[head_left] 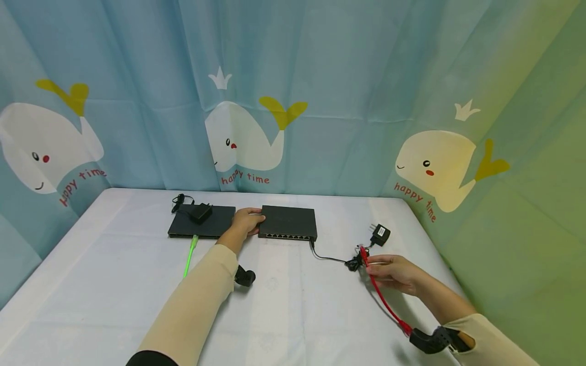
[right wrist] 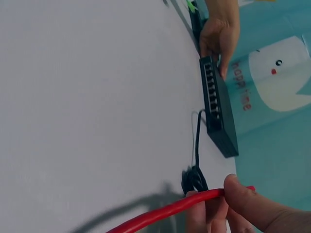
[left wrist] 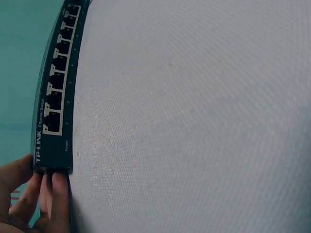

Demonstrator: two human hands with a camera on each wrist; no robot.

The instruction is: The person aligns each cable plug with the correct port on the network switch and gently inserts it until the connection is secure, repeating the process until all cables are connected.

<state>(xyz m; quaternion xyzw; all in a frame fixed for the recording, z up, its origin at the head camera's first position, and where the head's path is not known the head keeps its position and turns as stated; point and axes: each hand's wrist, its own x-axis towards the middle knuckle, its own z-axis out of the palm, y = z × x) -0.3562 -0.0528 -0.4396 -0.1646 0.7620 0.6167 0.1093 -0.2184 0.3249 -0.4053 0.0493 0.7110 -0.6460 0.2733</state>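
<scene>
At the back middle of the table, my left hand [head_left: 247,221] grips the left end of a black TP-LINK Ethernet switch [head_left: 288,221], thumb on its top edge and fingers against its side. Its row of ports [left wrist: 58,73] faces the near side. My right hand [head_left: 397,274] pinches a short red Ethernet cable [head_left: 382,299] between thumb and fingers, off to the right. One plug [head_left: 363,252] of the cable points away from me, and the other end hangs toward my wrist. In the right wrist view the red cable [right wrist: 165,211] crosses the fingers.
A second flat black box [head_left: 220,218] lies left of my left hand, with a power adapter [head_left: 200,212] on top and a green cable [head_left: 189,254] at its front. A thin cord runs from the switch to a bundle [head_left: 353,263] beside another adapter [head_left: 380,235]. A curtain hangs behind.
</scene>
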